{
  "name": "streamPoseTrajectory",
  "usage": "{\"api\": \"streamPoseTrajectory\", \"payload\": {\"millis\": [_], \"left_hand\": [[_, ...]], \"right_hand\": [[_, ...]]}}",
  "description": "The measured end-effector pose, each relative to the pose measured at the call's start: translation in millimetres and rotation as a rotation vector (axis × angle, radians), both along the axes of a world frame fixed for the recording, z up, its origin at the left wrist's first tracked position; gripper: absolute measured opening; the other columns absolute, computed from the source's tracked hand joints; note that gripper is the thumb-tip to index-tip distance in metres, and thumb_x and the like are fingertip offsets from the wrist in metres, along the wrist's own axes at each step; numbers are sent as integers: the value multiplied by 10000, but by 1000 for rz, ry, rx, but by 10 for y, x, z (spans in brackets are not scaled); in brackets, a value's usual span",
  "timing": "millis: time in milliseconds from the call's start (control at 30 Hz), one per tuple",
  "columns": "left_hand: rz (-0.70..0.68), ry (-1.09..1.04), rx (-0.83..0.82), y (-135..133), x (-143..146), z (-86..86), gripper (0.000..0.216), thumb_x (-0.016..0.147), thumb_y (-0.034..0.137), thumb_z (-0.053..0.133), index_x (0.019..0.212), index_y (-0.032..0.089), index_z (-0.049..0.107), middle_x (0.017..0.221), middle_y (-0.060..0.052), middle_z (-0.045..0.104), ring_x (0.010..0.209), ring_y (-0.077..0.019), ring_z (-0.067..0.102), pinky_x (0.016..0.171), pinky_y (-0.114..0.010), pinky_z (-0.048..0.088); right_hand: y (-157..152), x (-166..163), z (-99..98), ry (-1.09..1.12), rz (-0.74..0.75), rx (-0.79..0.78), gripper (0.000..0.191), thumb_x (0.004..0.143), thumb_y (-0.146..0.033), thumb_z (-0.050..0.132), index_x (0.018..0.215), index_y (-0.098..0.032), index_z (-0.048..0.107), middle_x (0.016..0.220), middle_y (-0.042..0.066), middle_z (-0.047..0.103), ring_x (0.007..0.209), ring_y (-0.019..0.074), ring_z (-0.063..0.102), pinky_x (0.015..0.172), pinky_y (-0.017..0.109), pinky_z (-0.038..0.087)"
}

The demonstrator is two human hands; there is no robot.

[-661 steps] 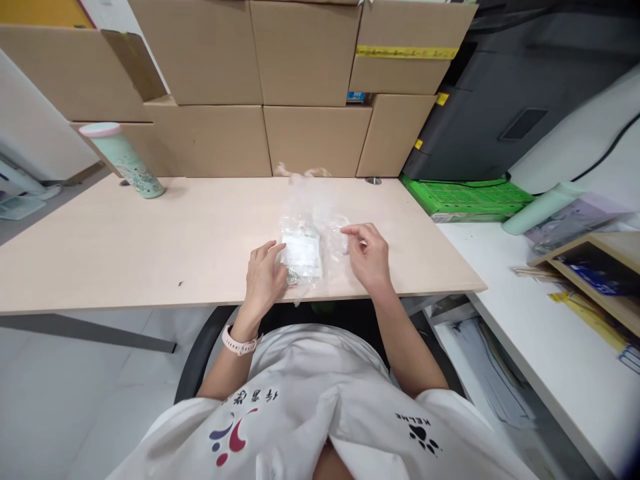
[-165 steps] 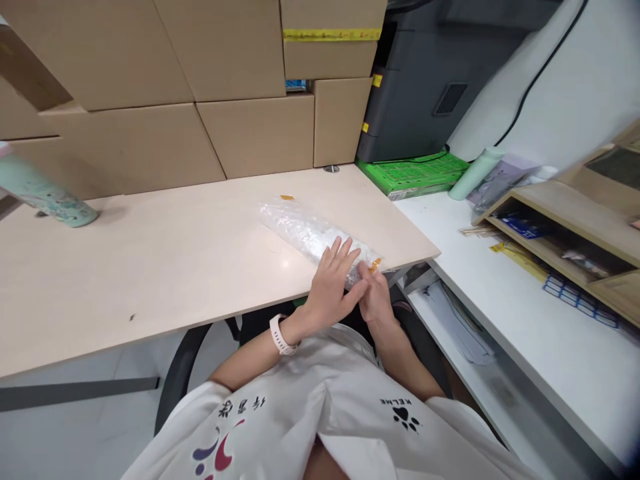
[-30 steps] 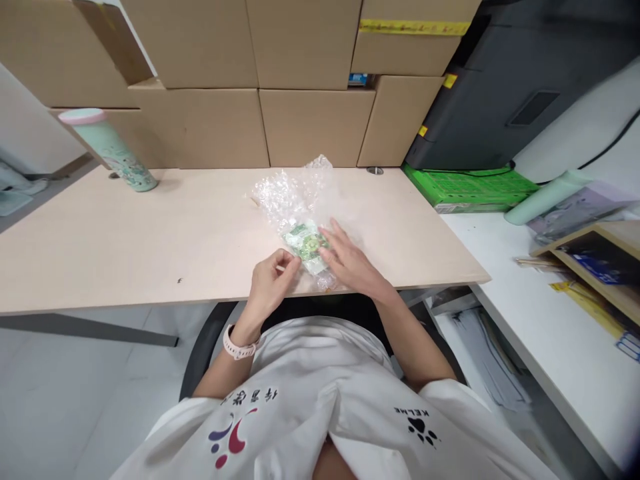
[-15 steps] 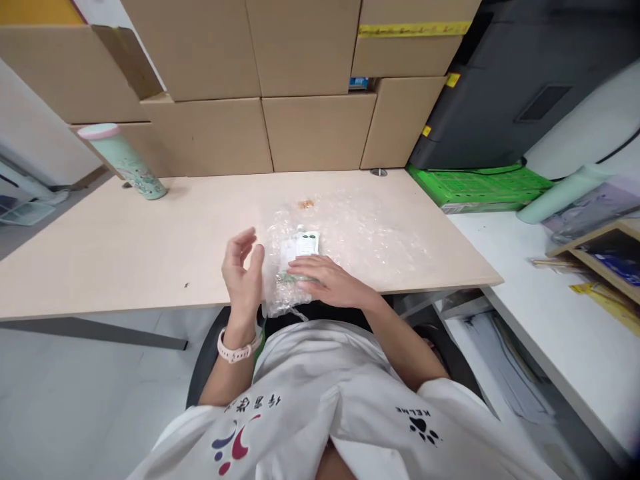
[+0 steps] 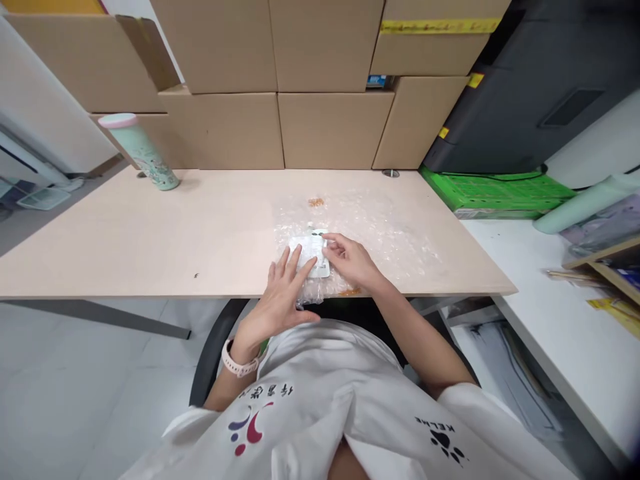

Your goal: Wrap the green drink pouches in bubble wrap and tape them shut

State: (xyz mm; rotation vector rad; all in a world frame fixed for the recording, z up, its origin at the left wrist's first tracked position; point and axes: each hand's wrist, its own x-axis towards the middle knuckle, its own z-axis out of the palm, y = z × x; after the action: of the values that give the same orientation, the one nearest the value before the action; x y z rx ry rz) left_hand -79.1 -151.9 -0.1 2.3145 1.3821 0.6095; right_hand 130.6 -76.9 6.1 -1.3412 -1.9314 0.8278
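Observation:
A flat white packet (image 5: 309, 248) with printed text and green marks lies on a sheet of clear bubble wrap (image 5: 385, 227), near the front edge of the desk. Fingers spread, my left hand (image 5: 284, 293) rests over the packet's lower left part and the wrap beside it. My right hand (image 5: 353, 261) is at the packet's right edge, its fingers bent and the thumb and index finger apart, touching or just above that edge. Orange marks (image 5: 316, 202) show on the wrap at the back, and more appear at its front edge.
A mint green tumbler (image 5: 145, 155) with a pink lid stands at the back left of the desk (image 5: 125, 240). Stacked cardboard boxes (image 5: 335, 130) line the back. To the right are a dark case (image 5: 515, 87), a green box (image 5: 500, 193) and a white side table (image 5: 540, 267).
My left hand has come down from beside the wrap onto the packet's lower left. My right hand has slid off the packet's front to its right edge. The view has shifted slightly.

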Motion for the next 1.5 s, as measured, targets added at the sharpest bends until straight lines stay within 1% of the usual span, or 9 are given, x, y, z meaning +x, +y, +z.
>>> {"api": "streamPoseTrajectory", "payload": {"millis": [100, 200, 367, 567, 767, 967, 1100, 1367, 1500], "left_hand": [[71, -94, 31, 79, 32, -73, 759, 875, 465, 621, 1538, 291, 296, 1693, -106, 84, 1569, -343, -5, 1229, -628, 143], [179, -297, 38, 271, 133, -128, 556, 978, 423, 419, 1488, 207, 378, 1649, -142, 250, 1553, -284, 189, 1246, -539, 203], [433, -757, -25, 459, 107, -149, 528, 1017, 515, 256, 1435, 218, 382, 1495, -154, 490, 1385, -262, 497, 1148, -504, 400], [709, -800, 63, 267, -420, -265, 746, 917, 575, 529, 1511, 389, 117, 1492, -91, 457, 1365, -314, 467, 1148, -562, 324], [612, -621, -19, 136, -707, -198, 639, 883, 591, 532, 1453, 375, 343, 1200, -75, 665, 1209, -364, 565, 1098, -620, 310], [712, -385, -22, 120, -657, -18, 500, 853, 332, 553, 1351, 317, 511, 839, -49, 671, 799, -287, 637, 910, -544, 474], [701, -391, -3, 131, -672, -14, 451, 818, 225, 541, 1261, 306, 571, 764, -17, 639, 715, -251, 616, 811, -475, 499], [676, -440, 51, 143, -710, -106, 284, 875, 298, 542, 1153, 296, 599, 736, -24, 611, 777, -260, 641, 835, -453, 480], [707, -416, 49, 137, -714, -102, 218, 886, 306, 558, 1099, 291, 601, 731, -27, 614, 687, -229, 621, 698, -412, 483]], "right_hand": [[167, -135, -72, 59, -30, -54, 418, 898, -436, 574, 1280, -270, 609, 892, 66, 719, 854, 280, 687, 827, 467, 534], [306, -135, -215, 108, -45, -46, 392, 891, -440, 575, 1251, -294, 626, 850, 47, 705, 873, 293, 683, 792, 460, 544], [435, 182, -267, 142, -191, 32, 345, 887, -391, 558, 1200, -280, 652, 772, 20, 667, 773, 262, 659, 744, 437, 550], [321, 233, 217, -31, -252, 304, 321, 903, -306, 518, 1179, -300, 683, 831, 27, 679, 770, 248, 643, 805, 434, 520], [223, -297, 599, 21, -55, 335, 355, 971, -394, 400, 1201, -372, 670, 1129, 23, 697, 977, 264, 642, 881, 454, 512], [328, -719, 132, 264, -40, 103, 346, 947, -451, 440, 1228, -358, 617, 901, 39, 677, 869, 252, 645, 761, 444, 541], [382, -785, -196, 252, -36, 1, 364, 956, -475, 425, 1207, -300, 623, 913, 72, 672, 876, 267, 663, 750, 451, 552], [470, -761, -425, 248, 27, -27, 228, 927, -333, 496, 988, -288, 711, 960, 44, 730, 844, 243, 692, 724, 424, 589], [473, -764, -434, 211, 55, 68, 233, 960, -349, 509, 983, -297, 735, 941, 47, 742, 807, 226, 689, 692, 398, 589]]}}
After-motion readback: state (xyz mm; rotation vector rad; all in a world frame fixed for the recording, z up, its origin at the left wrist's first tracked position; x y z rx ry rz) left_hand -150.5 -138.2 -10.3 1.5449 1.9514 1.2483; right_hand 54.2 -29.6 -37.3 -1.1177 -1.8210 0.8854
